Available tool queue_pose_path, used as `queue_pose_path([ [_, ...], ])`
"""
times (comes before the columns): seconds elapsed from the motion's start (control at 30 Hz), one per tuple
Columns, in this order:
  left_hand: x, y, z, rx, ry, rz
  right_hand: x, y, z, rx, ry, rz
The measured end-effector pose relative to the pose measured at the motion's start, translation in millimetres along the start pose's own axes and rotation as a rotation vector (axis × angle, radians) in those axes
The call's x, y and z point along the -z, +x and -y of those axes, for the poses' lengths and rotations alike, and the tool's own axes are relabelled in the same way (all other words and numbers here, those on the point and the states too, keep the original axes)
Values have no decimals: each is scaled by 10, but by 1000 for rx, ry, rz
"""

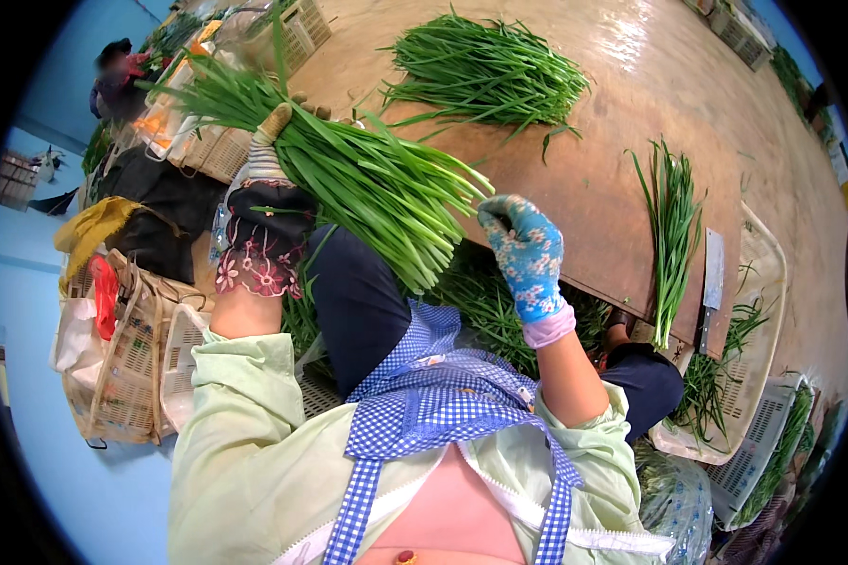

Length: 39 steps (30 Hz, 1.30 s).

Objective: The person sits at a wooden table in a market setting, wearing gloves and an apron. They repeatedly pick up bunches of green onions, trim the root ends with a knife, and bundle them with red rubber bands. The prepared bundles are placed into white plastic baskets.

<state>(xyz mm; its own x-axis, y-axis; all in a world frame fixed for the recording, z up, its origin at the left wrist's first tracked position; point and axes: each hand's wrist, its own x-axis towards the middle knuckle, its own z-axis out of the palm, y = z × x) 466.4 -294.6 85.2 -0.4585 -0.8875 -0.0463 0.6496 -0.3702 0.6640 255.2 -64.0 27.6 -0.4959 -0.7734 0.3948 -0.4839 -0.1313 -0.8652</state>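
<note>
A large bunch of long green chives [367, 184] is gripped in my left hand [275, 132], which wears a light glove and a dark embroidered cuff. My right hand [520, 247], in a blue floral glove, is closed just beside the pale stalk ends; whether it pinches any stalk is hidden. A thick pile of chives [485, 71] lies at the back of the wooden board [584, 226]. A smaller bundle [671, 240] lies at the right, beside a knife [712, 278] with a dark handle. More loose leaves [481, 311] show below the board.
Crates of greens [754, 447] and a pale tub [763, 348] stand at the right. At the left are baskets [122, 377], dark cloth [151, 231] and a yellow sack [94, 231]. Another person [113, 89] is at the back left among crates.
</note>
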Motion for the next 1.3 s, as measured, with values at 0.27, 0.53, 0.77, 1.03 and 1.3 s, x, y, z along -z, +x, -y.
queue_pose_path([
  [0.27,-97,-69,121,21,-33,174,-241,98,101,-329,296,140],
  [0.53,97,-85,103,50,5,95,-208,-1,-4,-646,833,50],
  [0.77,224,-107,13,-105,-56,42,694,-506,-615,-527,-384,580],
  [1.03,82,-104,33,-36,-78,134,25,125,136,130,-474,197],
  [1.3,-41,-188,56,39,-13,180,-141,228,-121,-514,646,349],
])
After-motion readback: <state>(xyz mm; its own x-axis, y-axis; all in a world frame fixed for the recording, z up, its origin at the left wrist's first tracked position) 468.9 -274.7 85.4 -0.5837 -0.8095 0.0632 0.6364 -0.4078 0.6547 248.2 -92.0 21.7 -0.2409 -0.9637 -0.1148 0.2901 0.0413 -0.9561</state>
